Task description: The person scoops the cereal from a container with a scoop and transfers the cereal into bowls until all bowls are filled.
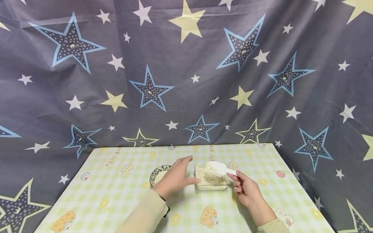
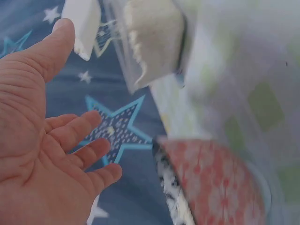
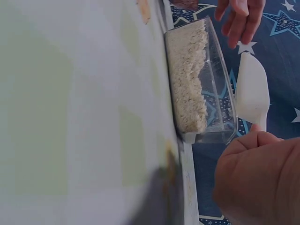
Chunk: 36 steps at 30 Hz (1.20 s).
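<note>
A clear tub [image 1: 211, 186] of rice [image 1: 204, 177] sits mid-table [image 1: 116, 200], a patterned bowl [image 1: 155, 173] with rice just left. The right hand [image 1: 246, 189] pinches a white scoop [image 1: 217, 168] above the tub. The left hand [image 1: 176, 176] hovers between bowl and tub, fingers spread, holding nothing.

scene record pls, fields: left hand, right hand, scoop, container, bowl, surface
left hand: left hand open, fingers straight, beside the container, holding nothing
right hand: right hand pinches the scoop's handle
scoop: white scoop held over the container
container: clear container part-filled with pale grains
bowl: patterned bowl, left of the container, partly behind the left hand
surface: table with checked cloth
</note>
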Each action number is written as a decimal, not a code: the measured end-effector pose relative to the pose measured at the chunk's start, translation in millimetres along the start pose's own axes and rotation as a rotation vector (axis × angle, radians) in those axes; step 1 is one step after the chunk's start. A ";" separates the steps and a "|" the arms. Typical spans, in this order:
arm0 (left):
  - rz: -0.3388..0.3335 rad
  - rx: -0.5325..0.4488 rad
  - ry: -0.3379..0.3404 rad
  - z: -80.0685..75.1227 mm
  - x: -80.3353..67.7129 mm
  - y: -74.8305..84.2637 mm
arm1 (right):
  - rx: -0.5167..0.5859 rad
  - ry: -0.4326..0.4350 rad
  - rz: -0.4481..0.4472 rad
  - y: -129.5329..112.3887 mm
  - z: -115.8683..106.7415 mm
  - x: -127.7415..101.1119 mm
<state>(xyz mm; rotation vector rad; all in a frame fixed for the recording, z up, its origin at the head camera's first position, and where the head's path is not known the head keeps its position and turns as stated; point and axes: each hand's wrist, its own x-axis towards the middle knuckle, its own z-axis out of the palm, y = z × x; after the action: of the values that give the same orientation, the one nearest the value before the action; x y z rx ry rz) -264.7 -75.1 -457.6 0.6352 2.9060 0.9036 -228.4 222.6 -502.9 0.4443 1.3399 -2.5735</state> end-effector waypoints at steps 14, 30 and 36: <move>-0.117 -0.072 0.215 -42.7 -64.5 -62.7 | 0.049 0.005 -0.054 -6.0 8.4 -1.6; -0.223 -0.125 0.201 -20.5 -90.4 -90.8 | 0.036 0.016 -0.133 -4.3 29.8 -11.3; -0.220 -0.112 0.210 -15.3 -91.1 -93.8 | 0.003 0.016 -0.141 0.4 36.7 -12.1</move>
<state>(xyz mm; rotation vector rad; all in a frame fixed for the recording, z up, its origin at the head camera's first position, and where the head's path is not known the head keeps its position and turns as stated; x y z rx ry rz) -218.4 -189.1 -504.5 0.2195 2.9962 1.1537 -223.2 192.7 -479.1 0.3844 1.4211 -2.6906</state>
